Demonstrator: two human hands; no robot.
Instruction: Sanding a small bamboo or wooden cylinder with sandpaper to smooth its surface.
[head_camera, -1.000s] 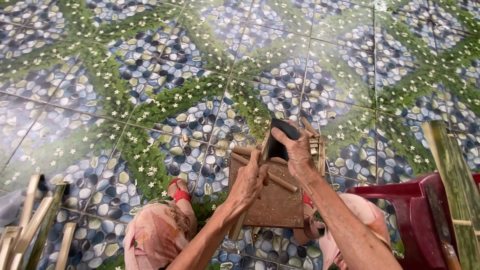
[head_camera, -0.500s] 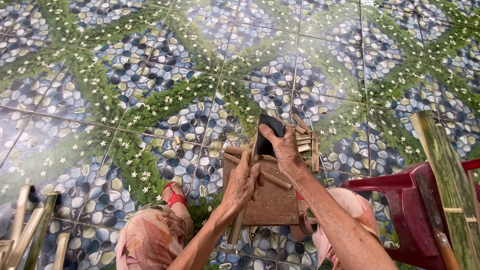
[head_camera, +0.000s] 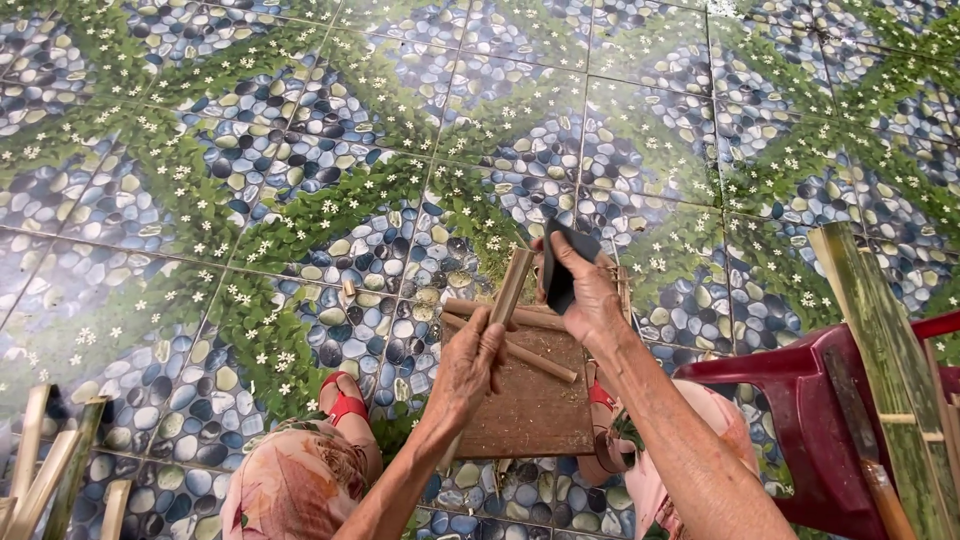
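While the person is sitting over a tiled floor (head_camera: 250, 150), the left hand (head_camera: 468, 365) is clenching its grip round a bamboo stick (head_camera: 511, 288), holding it nearly upright with a slight tilt, its upper end rising above the fingers. The right hand (head_camera: 590, 295) is grasping a dark blade (head_camera: 560, 270) and holding it just beside the stick's top, to the right; whether the edge is touching the bamboo cannot be told. Both hands are hovering above a brown wooden board (head_camera: 530, 400) that is lying on the floor between the person's knees. Two more sticks (head_camera: 510, 345) are lying across the far part of the board, one behind the other. A small pile of cut pieces (head_camera: 622, 285) is showing past the right hand, at the board's far right corner.

A red sandal (head_camera: 345, 400) is peeking out beside the left knee, which is covered in patterned cloth (head_camera: 295, 490). To the right a dark red plastic chair (head_camera: 820, 410) is standing, with long green bamboo strips (head_camera: 880, 340) leaning across it. More split strips (head_camera: 50, 470) are lying at the lower left edge.
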